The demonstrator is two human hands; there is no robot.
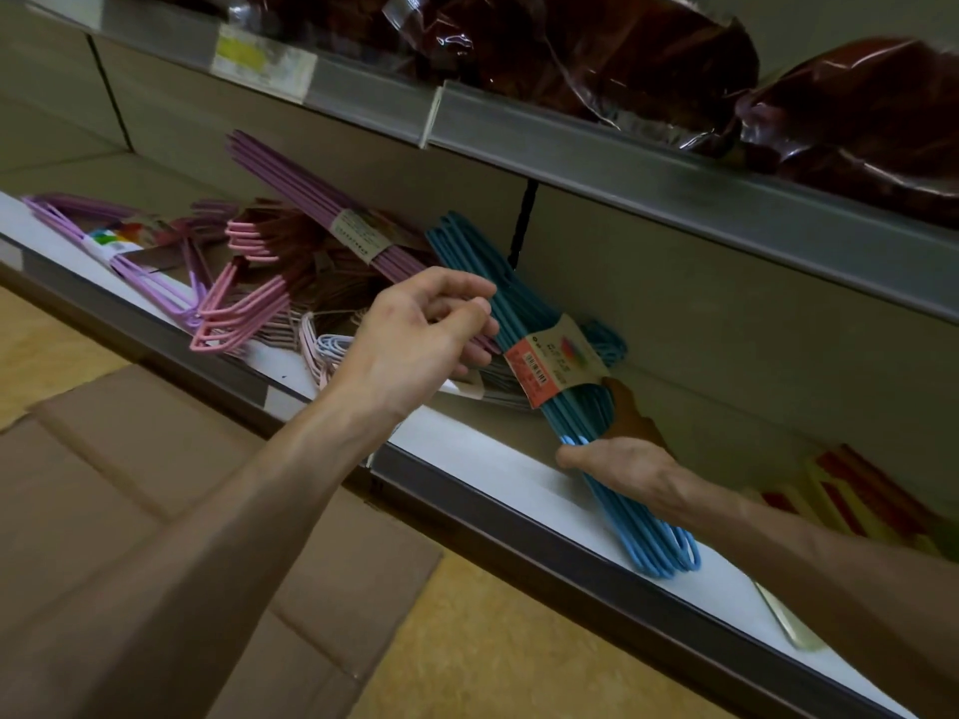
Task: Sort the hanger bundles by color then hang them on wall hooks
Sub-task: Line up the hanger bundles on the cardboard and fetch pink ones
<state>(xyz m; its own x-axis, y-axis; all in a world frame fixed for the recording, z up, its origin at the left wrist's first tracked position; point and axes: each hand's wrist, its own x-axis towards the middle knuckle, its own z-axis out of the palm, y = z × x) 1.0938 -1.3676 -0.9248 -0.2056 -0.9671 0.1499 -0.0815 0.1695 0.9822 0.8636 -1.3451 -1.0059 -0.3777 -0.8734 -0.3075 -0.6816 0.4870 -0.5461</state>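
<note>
A blue hanger bundle (524, 313) with a paper label leans across the white shelf (498, 474), running from upper left to lower right. My right hand (620, 461) grips its lower half, thumb over the wires. My left hand (420, 334) hovers at the bundle's upper part with fingers loosely curled; it seems to hold nothing. A purple bundle (322, 210) leans against the back panel just left of the blue one. Pink hangers (244, 303) and a lilac bundle (104, 236) lie further left on the shelf.
An upper shelf edge (622, 158) with a price rail overhangs the hangers, carrying dark red plastic-wrapped packs (622, 59). A cardboard box (155, 511) stands on the floor below my left arm. Red and yellow packets (856, 505) lie at the shelf's right end.
</note>
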